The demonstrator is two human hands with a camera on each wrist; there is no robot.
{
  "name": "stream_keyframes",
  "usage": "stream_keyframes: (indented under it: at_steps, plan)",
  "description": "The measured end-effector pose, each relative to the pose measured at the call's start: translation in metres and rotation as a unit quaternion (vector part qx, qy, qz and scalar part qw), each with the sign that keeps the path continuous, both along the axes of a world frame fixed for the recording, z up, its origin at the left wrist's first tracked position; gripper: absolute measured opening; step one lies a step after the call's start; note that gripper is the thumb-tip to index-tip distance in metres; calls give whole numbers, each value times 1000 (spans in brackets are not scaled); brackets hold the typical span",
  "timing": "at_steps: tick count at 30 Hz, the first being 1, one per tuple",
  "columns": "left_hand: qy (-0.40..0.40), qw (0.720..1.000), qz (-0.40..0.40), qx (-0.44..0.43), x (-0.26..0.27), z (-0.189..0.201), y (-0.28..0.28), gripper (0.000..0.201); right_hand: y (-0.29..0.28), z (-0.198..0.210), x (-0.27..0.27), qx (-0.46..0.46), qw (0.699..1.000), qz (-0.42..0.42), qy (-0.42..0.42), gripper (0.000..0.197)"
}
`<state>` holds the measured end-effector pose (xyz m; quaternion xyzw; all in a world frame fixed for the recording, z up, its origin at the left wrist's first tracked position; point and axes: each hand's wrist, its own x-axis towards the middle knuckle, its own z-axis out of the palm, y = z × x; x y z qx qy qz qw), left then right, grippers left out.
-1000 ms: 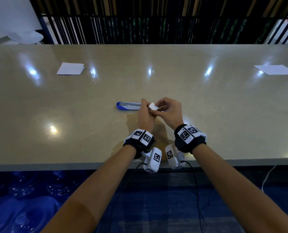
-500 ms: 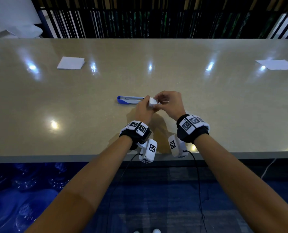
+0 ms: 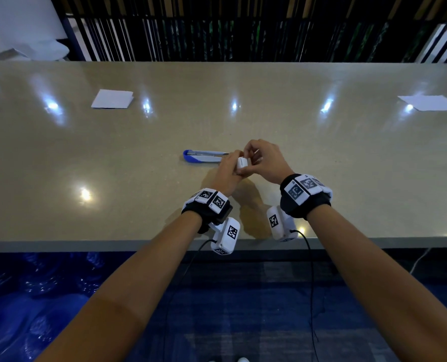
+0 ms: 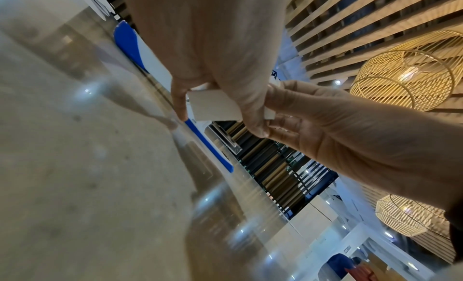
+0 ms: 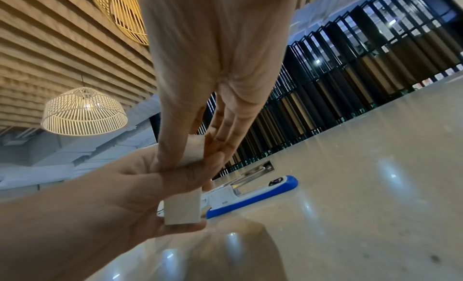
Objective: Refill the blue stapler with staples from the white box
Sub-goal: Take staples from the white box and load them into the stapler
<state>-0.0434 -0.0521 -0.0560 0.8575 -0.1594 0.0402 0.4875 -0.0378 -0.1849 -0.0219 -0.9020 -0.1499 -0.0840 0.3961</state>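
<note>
A small white box (image 3: 242,162) (image 4: 213,106) (image 5: 182,207) is held above the table between both hands. My left hand (image 3: 230,167) grips it from the left, fingers curled round it. My right hand (image 3: 259,159) pinches its other end with thumb and fingers. Just behind the hands, the blue stapler (image 3: 201,157) (image 4: 130,45) (image 5: 253,193) lies flat on the beige table (image 3: 112,165), swung open with its metal staple channel (image 5: 258,169) exposed. Whether the box is open is hidden by the fingers.
A folded white paper (image 3: 112,98) lies at the far left of the table and another white sheet (image 3: 430,102) at the far right. The table's front edge (image 3: 86,245) runs just under my wrists.
Both hands stayed together in front of the stapler, turning the white box slightly; the right hand's fingers shifted on its end. The stapler has not moved.
</note>
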Motion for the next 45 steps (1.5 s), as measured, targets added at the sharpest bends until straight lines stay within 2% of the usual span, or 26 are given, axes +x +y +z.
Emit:
stream_keyframes:
  at_steps: [4, 9, 14, 17, 22, 25, 29, 33, 38, 41, 45]
  plan:
    - [-9, 1000, -1, 24, 1, -2, 1, 28, -1, 1, 0, -23, 999, 23, 11, 38]
    - [-62, 995, 16, 79, 7, -2, 1, 16, -3, 0, -1, -18, 999, 30, 17, 42]
    - [-83, 989, 50, 111, 11, -3, 0, 17, 0, -6, -6, 51, 999, 14, 0, 38]
    - [-87, 988, 68, 106, 10, -4, 0, 26, 0, -3, -8, 87, 996, 9, -1, 28]
    - [-83, 988, 96, 90, 10, -4, -3, 30, 1, -1, -6, 158, 987, -9, -14, 22]
    - [-78, 987, 101, 102, 11, -3, -6, 32, 2, -7, -5, 182, 982, -26, -33, 26]
    - [-66, 986, 100, 114, 12, -4, -5, 33, 3, -13, -6, 218, 976, -29, -6, 33]
    - [-24, 993, 71, 93, 10, -3, -3, 43, 3, -12, -5, 205, 979, -24, 7, 34]
    - [-12, 998, -44, 33, 7, 4, 9, 37, -2, -12, -1, 182, 983, -14, -20, 32]
    - [-35, 998, -45, 22, 12, 5, 13, 31, -4, -14, 0, 178, 983, -11, -29, 30]
    - [-44, 997, -26, 65, 17, 6, 10, 30, -1, -19, 1, 141, 988, -18, -59, 26]
